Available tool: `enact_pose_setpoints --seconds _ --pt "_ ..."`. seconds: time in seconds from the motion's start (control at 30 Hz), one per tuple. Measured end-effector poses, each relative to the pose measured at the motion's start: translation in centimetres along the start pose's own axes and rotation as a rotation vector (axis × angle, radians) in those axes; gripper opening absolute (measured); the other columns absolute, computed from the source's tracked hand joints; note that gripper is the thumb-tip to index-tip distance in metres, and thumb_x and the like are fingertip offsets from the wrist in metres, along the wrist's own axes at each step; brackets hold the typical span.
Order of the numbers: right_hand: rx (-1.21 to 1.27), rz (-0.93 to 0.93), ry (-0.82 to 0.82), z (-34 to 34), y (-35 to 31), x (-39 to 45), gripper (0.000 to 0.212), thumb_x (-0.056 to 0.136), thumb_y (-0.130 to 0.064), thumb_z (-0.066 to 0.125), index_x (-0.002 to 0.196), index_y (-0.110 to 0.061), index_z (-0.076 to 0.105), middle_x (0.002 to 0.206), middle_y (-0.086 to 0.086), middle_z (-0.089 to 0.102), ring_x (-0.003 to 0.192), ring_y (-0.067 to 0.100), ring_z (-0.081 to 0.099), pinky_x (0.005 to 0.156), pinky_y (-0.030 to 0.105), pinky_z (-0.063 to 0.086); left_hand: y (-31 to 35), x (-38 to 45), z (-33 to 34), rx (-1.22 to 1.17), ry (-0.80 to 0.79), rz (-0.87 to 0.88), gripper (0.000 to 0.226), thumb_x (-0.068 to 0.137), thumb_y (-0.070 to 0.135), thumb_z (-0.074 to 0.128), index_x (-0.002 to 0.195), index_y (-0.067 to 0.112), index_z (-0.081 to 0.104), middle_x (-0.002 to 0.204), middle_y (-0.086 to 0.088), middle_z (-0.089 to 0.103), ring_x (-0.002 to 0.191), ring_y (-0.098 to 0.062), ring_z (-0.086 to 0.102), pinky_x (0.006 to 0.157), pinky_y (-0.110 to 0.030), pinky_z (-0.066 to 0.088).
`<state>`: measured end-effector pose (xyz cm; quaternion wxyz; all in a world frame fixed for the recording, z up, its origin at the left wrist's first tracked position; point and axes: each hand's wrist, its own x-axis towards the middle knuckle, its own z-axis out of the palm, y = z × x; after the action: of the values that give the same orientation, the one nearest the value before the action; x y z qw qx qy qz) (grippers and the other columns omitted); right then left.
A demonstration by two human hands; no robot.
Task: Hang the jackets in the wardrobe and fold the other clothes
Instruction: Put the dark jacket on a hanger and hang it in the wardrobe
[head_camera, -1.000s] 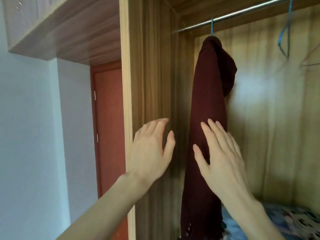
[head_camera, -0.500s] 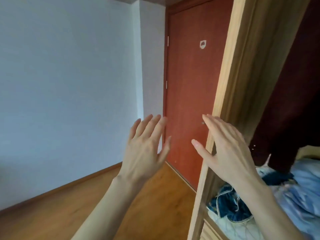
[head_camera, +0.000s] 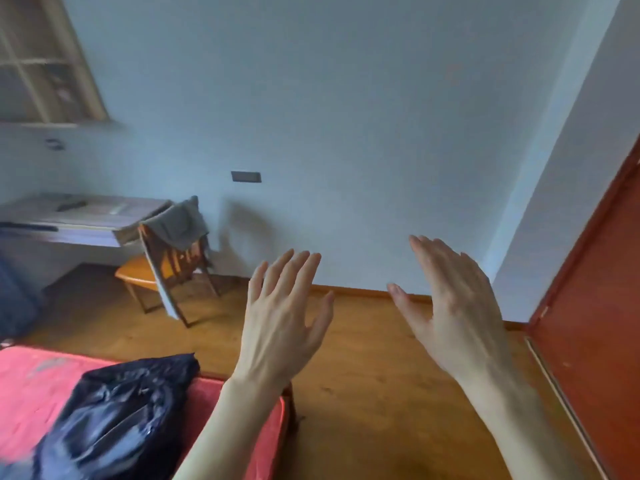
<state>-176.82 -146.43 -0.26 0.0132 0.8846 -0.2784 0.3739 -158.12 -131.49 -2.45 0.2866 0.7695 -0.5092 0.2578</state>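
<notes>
Hands empty, fingers straight: left hand (head_camera: pixel 282 322), right hand (head_camera: pixel 453 306). Dark shiny jacket (head_camera: pixel 114 420) lies on the red bed (head_camera: pixel 31 382) at eight o'clock from the left hand, the nearer one, its length running toward two o'clock.

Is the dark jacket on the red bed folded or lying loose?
Lying loose. The dark jacket sits crumpled in an uneven, shiny heap on the red bed, with no flat folds; neither open hand touches it.
</notes>
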Motion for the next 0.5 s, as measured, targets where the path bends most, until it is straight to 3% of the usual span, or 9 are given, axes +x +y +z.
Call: enact_pose_setpoints --seconds 0.2,0.5 --pt "0.218 -0.193 -0.122 7.0 -7.7 3.7 0.069 0.104 -0.06 0.042 0.16 -0.02 0.036 0.163 0.001 0.043 0.153 0.019 0.035 0.126 0.039 0.021 -6.9 -3.8 -5.2 0.21 0.071 -0.204 0.053 0.101 0.042 0.057 0.147 0.015 0.055 0.15 -0.001 0.056 0.149 -0.021 0.042 0.122 -0.05 0.031" --pt "0.503 -0.545 -0.266 14.0 -21.9 2.8 0.067 0.104 -0.06 0.043 0.158 -0.021 0.039 0.16 -0.001 0.046 0.152 0.016 0.034 0.125 0.044 0.03 -13.3 -14.5 -13.5 0.499 0.117 -0.548 0.055 0.099 0.042 0.058 0.147 0.014 0.055 0.15 -0.002 0.056 0.147 -0.024 0.043 0.118 -0.053 0.035"
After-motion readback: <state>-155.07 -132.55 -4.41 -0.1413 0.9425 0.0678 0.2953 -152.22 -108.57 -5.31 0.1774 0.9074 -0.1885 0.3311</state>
